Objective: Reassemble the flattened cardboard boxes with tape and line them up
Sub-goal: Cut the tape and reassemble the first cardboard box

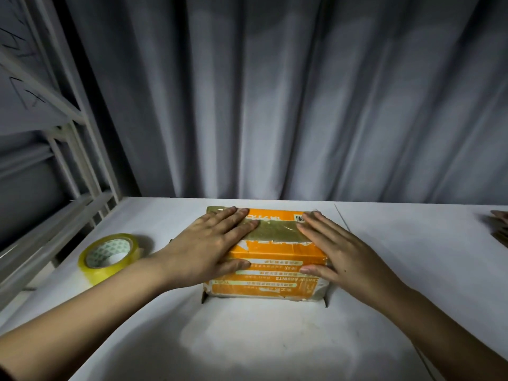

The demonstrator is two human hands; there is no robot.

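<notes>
**Both hands flat on the taped box**

At the far left we see a white metal rack [79, 171] beside the white bench [247, 339]. Next comes the yellow tape roll [110, 257], standing tilted on the bench, near our left wrist but apart from it. Our left hand [209, 243] presses the orange cardboard box [275, 259] at mid-bench, fingers [236, 215] straight and spread over its left end. A glossy tape strip [277, 229] runs along the top seam (between the hands). Our right hand [338, 248] lies flat on the right end, fingers straight. More cardboard [500, 226] shows at the right edge.
</notes>
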